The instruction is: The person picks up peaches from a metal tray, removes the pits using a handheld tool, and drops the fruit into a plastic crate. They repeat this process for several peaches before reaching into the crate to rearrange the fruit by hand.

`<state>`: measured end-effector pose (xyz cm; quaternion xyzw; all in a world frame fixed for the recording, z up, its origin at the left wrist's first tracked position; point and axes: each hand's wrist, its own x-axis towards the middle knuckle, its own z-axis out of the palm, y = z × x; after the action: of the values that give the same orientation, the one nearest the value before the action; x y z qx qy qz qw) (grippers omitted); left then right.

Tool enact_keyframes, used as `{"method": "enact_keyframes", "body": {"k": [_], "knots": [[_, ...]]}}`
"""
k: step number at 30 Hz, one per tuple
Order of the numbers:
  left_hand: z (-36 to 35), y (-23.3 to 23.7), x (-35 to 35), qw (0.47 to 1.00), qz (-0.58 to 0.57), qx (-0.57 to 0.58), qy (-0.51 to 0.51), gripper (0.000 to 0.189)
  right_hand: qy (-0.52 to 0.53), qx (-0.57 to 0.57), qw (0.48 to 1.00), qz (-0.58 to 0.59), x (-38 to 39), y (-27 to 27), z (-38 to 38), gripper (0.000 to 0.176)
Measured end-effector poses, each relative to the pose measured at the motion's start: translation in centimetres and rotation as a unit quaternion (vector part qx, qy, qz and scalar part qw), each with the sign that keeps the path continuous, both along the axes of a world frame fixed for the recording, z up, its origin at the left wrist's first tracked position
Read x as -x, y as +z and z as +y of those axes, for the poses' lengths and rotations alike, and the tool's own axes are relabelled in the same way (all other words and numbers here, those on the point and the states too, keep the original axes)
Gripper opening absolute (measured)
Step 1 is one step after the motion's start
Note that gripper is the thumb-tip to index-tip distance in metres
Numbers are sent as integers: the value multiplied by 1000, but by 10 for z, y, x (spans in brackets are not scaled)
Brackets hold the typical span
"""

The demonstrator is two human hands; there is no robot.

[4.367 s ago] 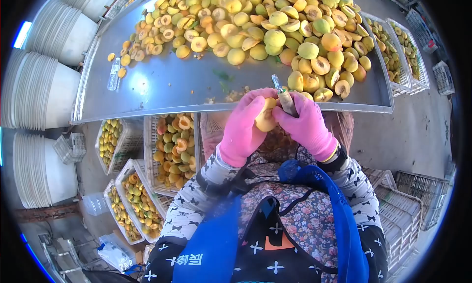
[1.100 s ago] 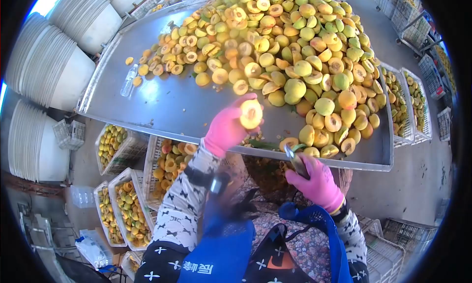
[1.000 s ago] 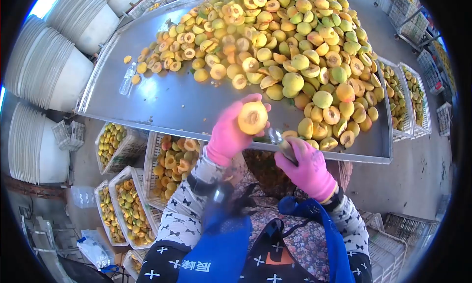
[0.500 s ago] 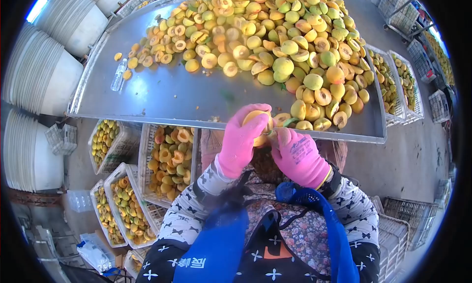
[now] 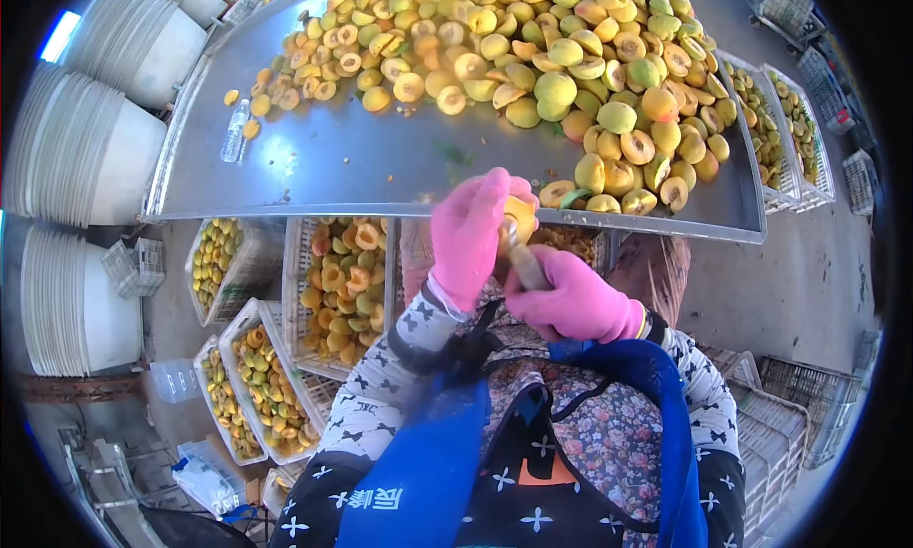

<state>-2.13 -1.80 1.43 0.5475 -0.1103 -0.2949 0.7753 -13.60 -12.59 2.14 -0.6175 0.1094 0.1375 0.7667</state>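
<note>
My left hand [image 5: 468,234], in a pink glove, is closed around a yellow peach half [image 5: 518,212] just past the near edge of the metal table. In my right hand [image 5: 576,297], also pink-gloved, is a short pitting tool [image 5: 529,267] with a pale, thick handle. Its metal end touches or enters the peach flesh; the exact contact is partly hidden by my fingers. Beyond both hands, a large heap of halved and whole peaches [image 5: 555,93] covers much of the metal table [image 5: 333,182].
A plastic bottle [image 5: 234,131] lies at the table's left. Crates of peaches [image 5: 339,291] stand below on the left, with more crates [image 5: 761,139] on the right. Underneath my hands, scraps [image 5: 571,242] lie in a container. Stacked white tubs [image 5: 81,301] line the left side.
My right hand has turned and dropped lower, bringing the tool's handle into sight. The left hand has tilted more upright around the peach half. The whole view has shifted slightly.
</note>
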Motion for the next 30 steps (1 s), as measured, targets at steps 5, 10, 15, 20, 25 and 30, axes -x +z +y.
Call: {"method": "enact_keyframes", "body": {"k": [5,10,15,20,25,30], "knots": [[-6,5,-9,993,56,-21,-100,37,2,-167,986,23,7,-11,-1,13],[12,-25,-13,969,-173,-133,-114,29,143,101,984,-26,31,-36,-38,15],[139,-37,-66,713,-540,-439,-87,21,105,436,891,-73,70,-69,-62,22],[99,5,-78,793,-395,-463,36,50,40,389,914,-108,70,-76,-65,20],[-81,-59,-59,855,-324,-352,-203,76,-16,423,901,-98,75,-57,-67,19],[-143,-84,-50,806,-324,-400,-294,81,-108,410,902,-85,91,-56,-72,20]]}}
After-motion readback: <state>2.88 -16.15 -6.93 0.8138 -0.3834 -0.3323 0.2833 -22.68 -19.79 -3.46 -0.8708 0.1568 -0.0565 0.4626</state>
